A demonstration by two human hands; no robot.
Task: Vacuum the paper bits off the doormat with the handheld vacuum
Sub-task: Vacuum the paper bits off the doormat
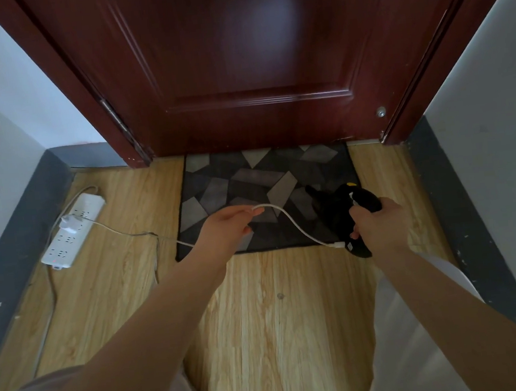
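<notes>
Right hand (379, 224) grips the handheld vacuum (352, 217) over the doormat (218, 186); left hand (227, 229) pinches its charging cable (287, 221), likely unplugging next.

Head-worn view — forward, downward.

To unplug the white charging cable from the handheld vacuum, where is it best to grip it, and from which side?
Probably pinch the white plug itself, coming from the left, where the cable leaves it. The left hand holds only the slack cable, while the right hand grips the vacuum.
</notes>
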